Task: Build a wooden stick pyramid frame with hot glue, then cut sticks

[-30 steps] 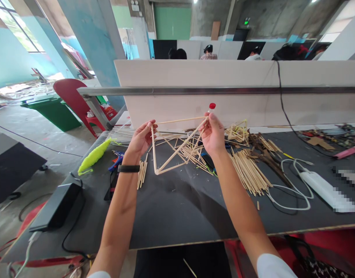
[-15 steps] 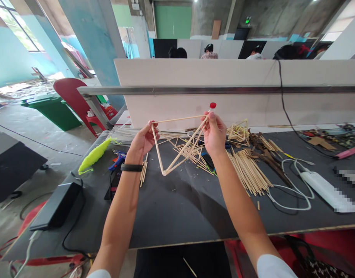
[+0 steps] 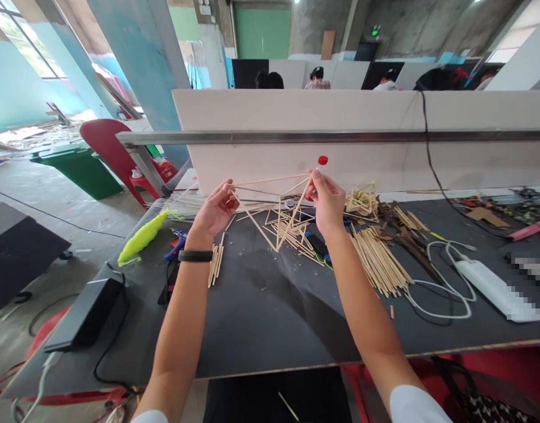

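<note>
While you are holding it in both hands, open frame of thin pale wooden sticks (image 3: 272,180): hanging over the dark grey tabletop (image 3: 270,317), lowest corner pointing down.
Left hand (image 3: 214,211): fingers are pinching shut on the frame's left corner.
Right hand (image 3: 326,202): fingertips are clamping its right corner.
Loose bundle of pale wooden sticks (image 3: 378,258): lying on the tabletop beside your right forearm.

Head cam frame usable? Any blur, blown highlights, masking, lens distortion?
Head view: left hand and right hand sharp, stick frame between them crisp, no motion blur. The window top left is blown out. Soft arm shadows fall on the table. The pillars lean from the wide lens. A pixelated patch masks something far right.
</note>
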Motion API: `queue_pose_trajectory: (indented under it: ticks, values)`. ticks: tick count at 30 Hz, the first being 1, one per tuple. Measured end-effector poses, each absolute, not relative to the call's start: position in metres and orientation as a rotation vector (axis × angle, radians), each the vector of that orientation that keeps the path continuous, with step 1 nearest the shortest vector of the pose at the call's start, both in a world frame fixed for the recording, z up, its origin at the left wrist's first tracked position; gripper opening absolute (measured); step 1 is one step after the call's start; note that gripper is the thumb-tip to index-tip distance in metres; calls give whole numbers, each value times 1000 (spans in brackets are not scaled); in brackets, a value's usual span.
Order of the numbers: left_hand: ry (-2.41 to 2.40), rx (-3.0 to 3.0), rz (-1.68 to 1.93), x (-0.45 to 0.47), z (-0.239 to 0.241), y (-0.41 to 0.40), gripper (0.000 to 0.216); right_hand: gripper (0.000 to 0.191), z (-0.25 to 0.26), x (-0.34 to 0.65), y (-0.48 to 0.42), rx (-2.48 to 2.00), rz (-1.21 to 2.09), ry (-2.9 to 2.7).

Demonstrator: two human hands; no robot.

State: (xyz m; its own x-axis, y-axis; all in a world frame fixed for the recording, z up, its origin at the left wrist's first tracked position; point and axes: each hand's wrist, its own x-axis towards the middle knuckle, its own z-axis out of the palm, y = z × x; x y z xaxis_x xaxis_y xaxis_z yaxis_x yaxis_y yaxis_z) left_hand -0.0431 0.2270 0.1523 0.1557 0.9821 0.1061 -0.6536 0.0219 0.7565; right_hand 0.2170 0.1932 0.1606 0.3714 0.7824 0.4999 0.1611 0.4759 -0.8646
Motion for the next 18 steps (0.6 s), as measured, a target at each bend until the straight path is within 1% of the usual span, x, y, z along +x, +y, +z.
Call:
queue_pose_trajectory:
  ticks: [6,11,15,18]
  values:
    - [576,835,1384,-55,155,227,16,42,159,209,189,-973,379,-1215]
    - [688,919,1362,-66,157,225,16,44,157,210,188,-1030,351,-1234]
    - [908,1036,1311,-71,154,227,16,45,164,205,178,-1066,302,-1292]
    - [1099,1114,1206,-72,146,233,12,47,170,195,166,-1098,343,-1371]
